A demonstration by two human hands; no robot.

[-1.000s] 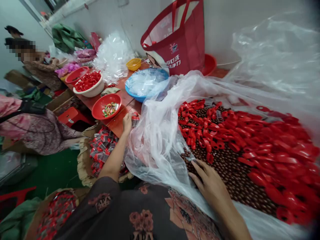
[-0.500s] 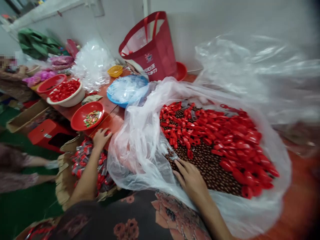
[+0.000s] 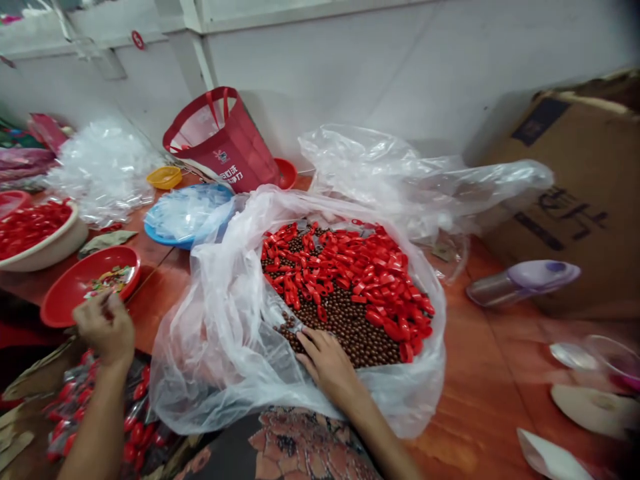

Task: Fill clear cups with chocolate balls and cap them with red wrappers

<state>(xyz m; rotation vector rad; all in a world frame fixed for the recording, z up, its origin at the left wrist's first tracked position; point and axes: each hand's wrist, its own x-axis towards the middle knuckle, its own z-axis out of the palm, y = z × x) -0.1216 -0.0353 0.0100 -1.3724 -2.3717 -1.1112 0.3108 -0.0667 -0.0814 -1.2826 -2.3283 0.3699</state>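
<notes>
My left hand point(image 3: 106, 328) is at the near rim of a red bowl point(image 3: 60, 297), its fingers closed in a pinch; what is between them is too small to make out. Small multicoloured pieces point(image 3: 111, 280) lie in that bowl. My right hand point(image 3: 327, 363) rests over brown beads point(image 3: 350, 327), with its fingertips on a small clear plastic bag point(image 3: 285, 317). Red plastic pieces point(image 3: 360, 267) are heaped on the beads. A large translucent sack point(image 3: 220, 347), spread wide, surrounds both.
Behind stand a blue bowl point(image 3: 155, 237) of clear plastic, a yellow basket point(image 3: 164, 177) and a red tote bag point(image 3: 245, 147). A white basin point(image 3: 55, 250) holds red pieces. On the right are a purple-lidded bottle point(image 3: 530, 277) and a cardboard box point(image 3: 565, 200). Packed bags point(image 3: 135, 427) fill a low box.
The view has swung right, bringing the cardboard box and bottle into sight. My left hand has moved from the table beside the red bowl to its rim. My right hand stays at the beads.
</notes>
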